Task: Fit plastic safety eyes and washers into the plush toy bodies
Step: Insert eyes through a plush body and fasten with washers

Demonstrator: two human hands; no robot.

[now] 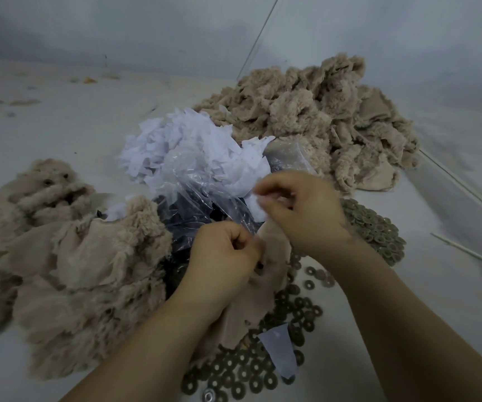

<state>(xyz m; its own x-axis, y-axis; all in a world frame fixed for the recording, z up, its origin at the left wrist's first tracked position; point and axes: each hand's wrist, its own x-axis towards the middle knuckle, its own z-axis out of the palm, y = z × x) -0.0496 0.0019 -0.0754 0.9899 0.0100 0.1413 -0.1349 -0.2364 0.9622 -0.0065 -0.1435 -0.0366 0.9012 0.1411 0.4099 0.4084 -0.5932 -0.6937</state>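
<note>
We see beige plush bodies heaped on a pale grey bench, white paper scraps beside a clear bag of black eyes, and dull olive-brown ring washers with dark centres.

A pale grey-white surface fills the view and meets a plain grey wall at the back. A thin seam runs diagonally up the wall. Small bits of debris lie scattered at the far left. A thin pale stick lies at right. The light is dim and cool.
</note>
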